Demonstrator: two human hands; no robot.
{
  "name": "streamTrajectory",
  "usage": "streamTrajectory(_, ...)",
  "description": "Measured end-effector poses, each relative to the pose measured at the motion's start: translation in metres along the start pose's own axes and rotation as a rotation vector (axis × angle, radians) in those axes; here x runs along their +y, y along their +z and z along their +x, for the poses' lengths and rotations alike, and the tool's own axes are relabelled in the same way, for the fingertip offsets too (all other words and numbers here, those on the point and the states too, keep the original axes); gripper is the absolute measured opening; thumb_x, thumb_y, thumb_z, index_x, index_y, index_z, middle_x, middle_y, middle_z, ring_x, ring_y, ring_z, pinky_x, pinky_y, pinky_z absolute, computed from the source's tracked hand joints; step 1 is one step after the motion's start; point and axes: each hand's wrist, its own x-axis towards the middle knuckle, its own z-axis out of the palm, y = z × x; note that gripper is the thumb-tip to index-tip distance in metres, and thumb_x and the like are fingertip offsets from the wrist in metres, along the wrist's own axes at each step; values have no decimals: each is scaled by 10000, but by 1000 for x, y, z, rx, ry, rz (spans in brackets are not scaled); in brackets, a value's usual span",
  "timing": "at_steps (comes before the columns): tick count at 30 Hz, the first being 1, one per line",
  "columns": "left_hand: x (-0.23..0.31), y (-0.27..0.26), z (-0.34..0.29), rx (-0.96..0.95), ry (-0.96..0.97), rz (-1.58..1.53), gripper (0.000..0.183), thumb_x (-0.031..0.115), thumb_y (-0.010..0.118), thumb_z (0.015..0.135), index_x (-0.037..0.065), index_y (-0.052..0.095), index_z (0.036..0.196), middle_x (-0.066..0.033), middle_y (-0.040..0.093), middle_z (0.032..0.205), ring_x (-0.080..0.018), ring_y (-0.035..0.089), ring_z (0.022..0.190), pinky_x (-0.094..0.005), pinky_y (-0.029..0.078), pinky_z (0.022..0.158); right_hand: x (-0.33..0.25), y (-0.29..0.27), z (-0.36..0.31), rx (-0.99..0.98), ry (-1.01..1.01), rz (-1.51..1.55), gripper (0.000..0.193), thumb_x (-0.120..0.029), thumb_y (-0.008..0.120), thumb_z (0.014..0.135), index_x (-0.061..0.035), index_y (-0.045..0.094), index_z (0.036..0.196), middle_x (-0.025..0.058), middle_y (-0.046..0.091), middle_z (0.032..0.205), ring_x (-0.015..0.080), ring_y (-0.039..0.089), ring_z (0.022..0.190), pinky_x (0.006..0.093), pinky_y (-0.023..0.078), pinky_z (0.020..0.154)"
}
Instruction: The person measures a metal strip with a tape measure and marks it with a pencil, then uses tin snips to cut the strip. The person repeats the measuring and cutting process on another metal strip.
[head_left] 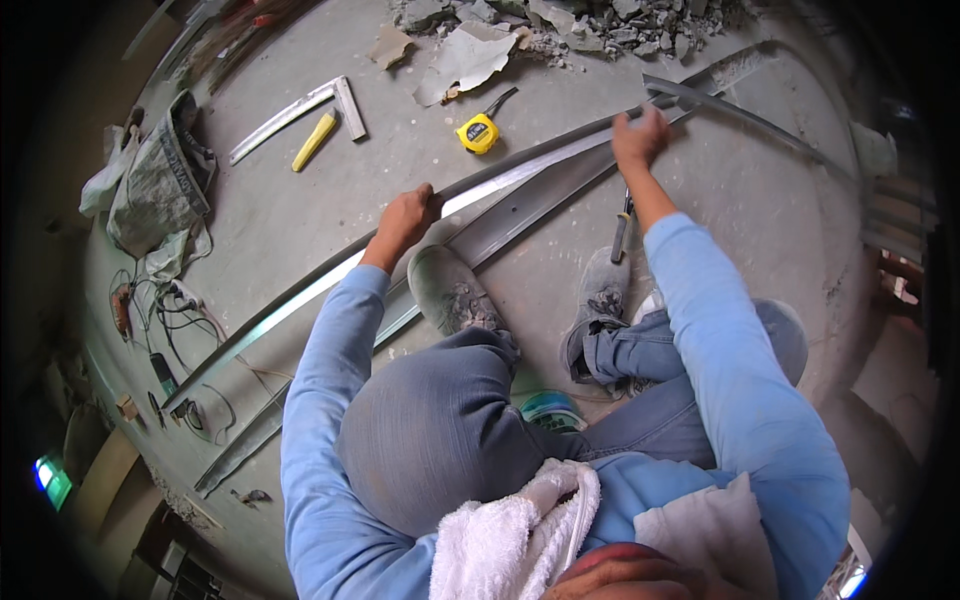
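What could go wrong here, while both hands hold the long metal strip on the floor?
1. The strip has thin edges and both hands, left and right, are bare, so a slip may cut them.
2. The tool lying by the right shoe might be stepped on.
3. The cables nearby could snag the strip's far end.

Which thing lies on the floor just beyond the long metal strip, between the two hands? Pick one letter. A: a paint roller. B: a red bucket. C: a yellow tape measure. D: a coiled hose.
C: a yellow tape measure lies on the concrete past the metal strip, which the left hand and the right hand both grip.
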Motion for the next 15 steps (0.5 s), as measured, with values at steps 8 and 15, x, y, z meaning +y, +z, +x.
streamTrajectory(8,19,17,15,58,9,63,343,385,562,984,47,605,1021,-224,700,955,-424,672,930,-523,523,792,-123,87,-1,-883,-541,105,432,-372,682,837,-63,707,1137,174,702,1053,341,666,1015,405,527,933)
streamTrajectory(15,12,-13,11,-252,-134,77,540,542,634,931,10,647,1021,-254,706,960,-446,677,945,-519,522,800,-159,94,-42,-1048,-558,162,408,-332,614,880,-119,693,1219,172,614,1281,354,583,1223,417,458,1067)
